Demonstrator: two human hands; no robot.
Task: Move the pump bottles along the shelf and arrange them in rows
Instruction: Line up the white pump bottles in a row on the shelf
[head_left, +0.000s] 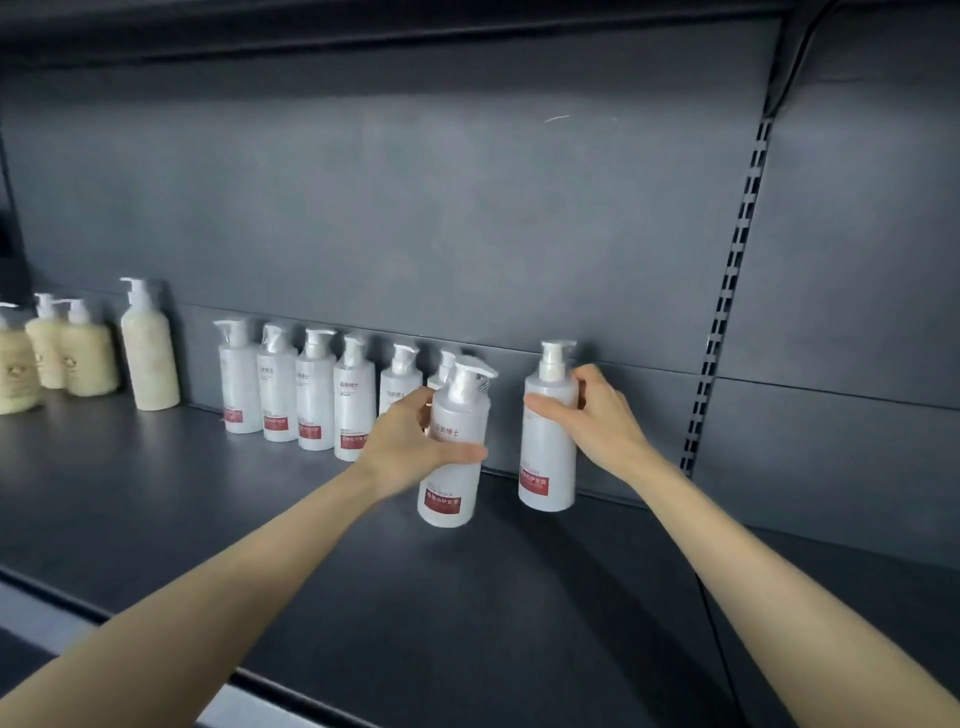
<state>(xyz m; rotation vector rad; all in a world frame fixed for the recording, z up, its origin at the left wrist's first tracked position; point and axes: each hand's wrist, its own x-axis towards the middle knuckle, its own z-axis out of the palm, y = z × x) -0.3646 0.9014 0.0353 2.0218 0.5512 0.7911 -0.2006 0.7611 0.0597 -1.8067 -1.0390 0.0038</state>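
Several white pump bottles with red labels (315, 392) stand in a row against the back wall of a dark shelf (156, 493). My left hand (410, 441) grips one such bottle (453, 483) around its middle, tilted and in front of the row's right end. My right hand (597, 415) grips another white pump bottle (545, 467) near its shoulder; it stands upright by the back wall, apart to the right of the row.
Several cream-coloured pump bottles (150, 358) stand at the left end of the shelf. The dark back panel (415, 208) rises behind everything, with a slotted upright (727, 291) at the right. The shelf's front edge (249, 680) runs below my forearms.
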